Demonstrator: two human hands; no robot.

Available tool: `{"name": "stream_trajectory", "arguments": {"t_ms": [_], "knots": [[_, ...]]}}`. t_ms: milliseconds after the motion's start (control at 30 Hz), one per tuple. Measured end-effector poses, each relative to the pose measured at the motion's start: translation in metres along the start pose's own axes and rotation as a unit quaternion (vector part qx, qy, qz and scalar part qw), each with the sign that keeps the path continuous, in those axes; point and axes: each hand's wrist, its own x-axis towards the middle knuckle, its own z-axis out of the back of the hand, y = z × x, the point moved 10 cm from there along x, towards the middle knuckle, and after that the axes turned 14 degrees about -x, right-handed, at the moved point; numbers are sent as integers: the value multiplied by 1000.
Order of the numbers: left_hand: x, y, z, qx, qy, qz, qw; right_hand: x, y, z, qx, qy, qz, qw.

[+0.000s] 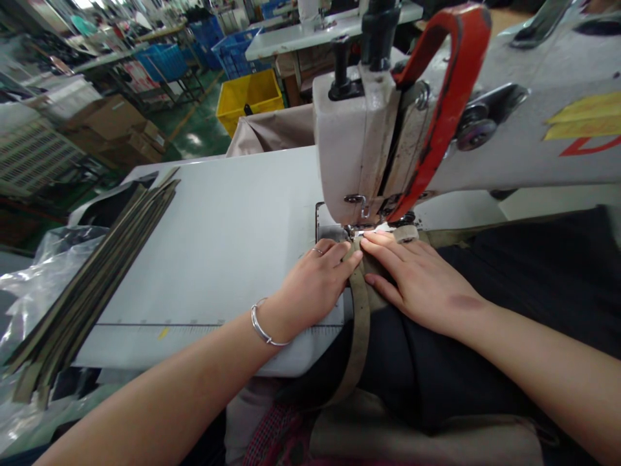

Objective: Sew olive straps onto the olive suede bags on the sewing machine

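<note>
A long olive fabric strip (359, 323) runs from under the sewing machine (344, 136) head down over the front edge of the table. My left hand (313, 288), with a ring and a silver bangle, has its fingers and thumb closed on the strip's left edge, just in front of the needle area. Flat on the dark and olive cloth (528, 285) lies my right hand (417, 278), fingers stretched toward the presser foot. The cloth spreads to the right and hangs into the lap. My fingertips partly hide the sewing point.
A bundle of olive strips (107, 278) lies along the left of the white table (218, 246), beside clear plastic (58, 259). A red curved guard (451, 97) rises on the machine. Beyond are a yellow bin (250, 97), cardboard boxes (109, 120) and blue crates (162, 63).
</note>
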Motion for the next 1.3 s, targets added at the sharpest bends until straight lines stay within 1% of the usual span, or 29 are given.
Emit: {"name": "stream_trajectory", "arguments": {"t_ms": [200, 400, 500, 767, 967, 1033, 1100, 1167, 1200, 1267, 1300], "knots": [[1, 1, 0, -11, 4, 6, 1000, 1, -2, -1, -11, 4, -5, 1000], [0, 3, 0, -11, -13, 8, 1000, 1, -2, 0, -8, -1, -5, 1000], [2, 3, 0, -10, -10, 1, 1000, 2, -1, 0, -5, -6, 1, 1000], [3, 0, 3, -10, -23, -4, 1000, 2, -2, 1, -1, -21, -2, 1000], [4, 4, 2, -6, -27, 3, 1000, 3, -5, 0, 15, -40, -3, 999], [6, 7, 2, -8, -21, 13, 1000, 6, -6, 4, 26, -39, 5, 999], [4, 9, 2, -15, -14, 31, 999, 7, -6, 13, 32, -40, 10, 999], [-4, 4, 3, -34, -11, 57, 998, 3, -1, 26, 25, -27, 11, 999], [-13, -1, 3, -49, -14, 76, 996, -2, 4, 32, 18, -10, 13, 1000], [-39, -17, 1, -85, -40, 123, 988, -20, 24, 41, 15, 39, 34, 999], [-57, -27, 0, -108, -71, 148, 981, -32, 39, 44, 27, 65, 56, 996]]}}
